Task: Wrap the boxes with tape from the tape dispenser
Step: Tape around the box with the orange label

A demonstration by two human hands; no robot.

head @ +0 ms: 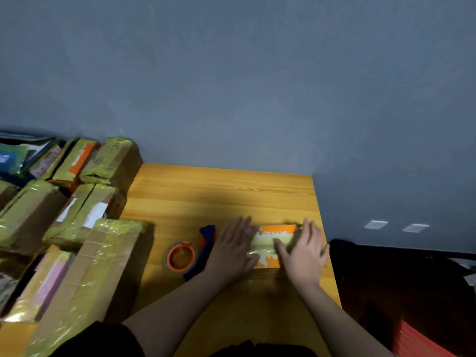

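Hands flat on orange box, near table's right edge, tape dispenser left

Glossy tape film, wooden table

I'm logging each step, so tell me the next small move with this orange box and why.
Probably reach the left hand to the tape dispenser lying beside it. Both it and the right hand lie flat on the orange box, pressing tape down, and its orange ends look bare.
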